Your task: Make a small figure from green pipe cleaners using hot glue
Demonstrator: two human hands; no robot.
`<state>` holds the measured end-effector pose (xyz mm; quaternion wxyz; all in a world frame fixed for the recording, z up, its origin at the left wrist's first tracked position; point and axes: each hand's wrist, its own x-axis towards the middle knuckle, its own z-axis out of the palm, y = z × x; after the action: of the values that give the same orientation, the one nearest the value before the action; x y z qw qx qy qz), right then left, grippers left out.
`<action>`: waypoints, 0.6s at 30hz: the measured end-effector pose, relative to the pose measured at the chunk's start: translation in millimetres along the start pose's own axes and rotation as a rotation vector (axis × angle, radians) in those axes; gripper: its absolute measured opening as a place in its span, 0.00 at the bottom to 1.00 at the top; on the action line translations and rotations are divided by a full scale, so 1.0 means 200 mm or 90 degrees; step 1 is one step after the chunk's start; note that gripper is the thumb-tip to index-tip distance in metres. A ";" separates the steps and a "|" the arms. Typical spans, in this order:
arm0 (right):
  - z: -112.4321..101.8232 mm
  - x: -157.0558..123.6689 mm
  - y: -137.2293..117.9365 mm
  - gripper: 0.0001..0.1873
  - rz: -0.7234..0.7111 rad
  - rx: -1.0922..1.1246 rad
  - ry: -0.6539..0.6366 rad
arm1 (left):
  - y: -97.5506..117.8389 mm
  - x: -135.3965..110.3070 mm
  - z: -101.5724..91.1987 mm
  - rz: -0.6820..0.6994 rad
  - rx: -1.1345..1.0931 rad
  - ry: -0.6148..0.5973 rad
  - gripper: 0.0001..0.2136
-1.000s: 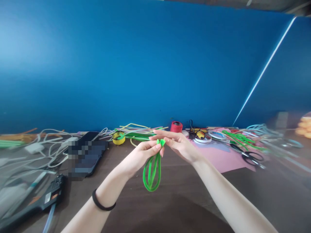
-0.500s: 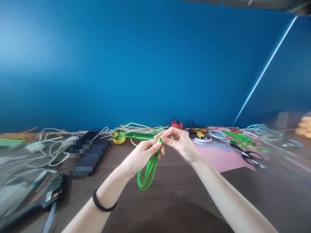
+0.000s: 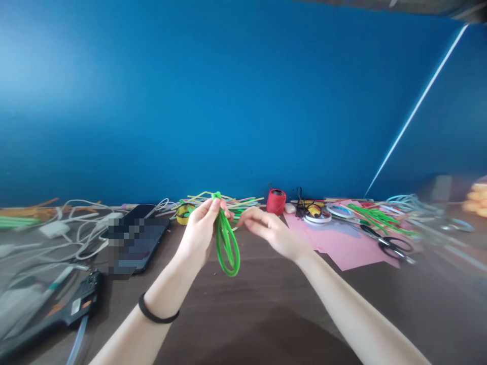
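Observation:
Looped green pipe cleaners [image 3: 229,253] hang in the air above the table, gathered at their top end. My left hand [image 3: 203,220] pinches them just below that top, where a short knob of green pokes up past the thumb. The loops dangle beneath its fingers. To the right, apart from the loops, my right hand [image 3: 266,230] is open, its fingers loosely bent towards the left hand with nothing seen between them. A black band [image 3: 158,312] circles the left wrist.
Left stand a phone [image 3: 146,248], white cables [image 3: 81,238] and a black glue gun [image 3: 81,301]. Along the blue wall lie a yellow tape roll [image 3: 182,217], more pipe cleaners and a red roll [image 3: 276,202]. Pink paper [image 3: 350,248] and scissors [image 3: 391,246] lie right.
My left hand has moved left and up with the green loops. My right hand has let go of their top end and now sits apart from them.

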<state>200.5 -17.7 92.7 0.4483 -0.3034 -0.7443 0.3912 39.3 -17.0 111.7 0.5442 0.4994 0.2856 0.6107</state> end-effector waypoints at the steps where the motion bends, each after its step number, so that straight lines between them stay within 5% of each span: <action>1: 0.01 0.00 -0.01 0.12 -0.004 -0.013 -0.051 | 0.00 0.00 0.00 0.012 -0.028 0.022 0.11; 8: 0.09 -0.03 0.00 0.15 -0.012 0.081 -0.312 | 0.04 0.03 -0.04 0.060 -0.099 0.119 0.10; 12: 0.12 -0.02 0.06 0.13 0.058 0.173 -0.259 | 0.12 0.06 -0.10 0.088 -0.123 0.155 0.10; 18: 0.12 0.00 0.09 0.11 0.049 0.332 -0.140 | 0.19 0.06 -0.11 0.080 -0.212 0.168 0.15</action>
<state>180.4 -16.3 69.8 0.4127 -0.1614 -0.6504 0.6169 6.1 -10.0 142.4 0.5380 0.3352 0.2182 0.7420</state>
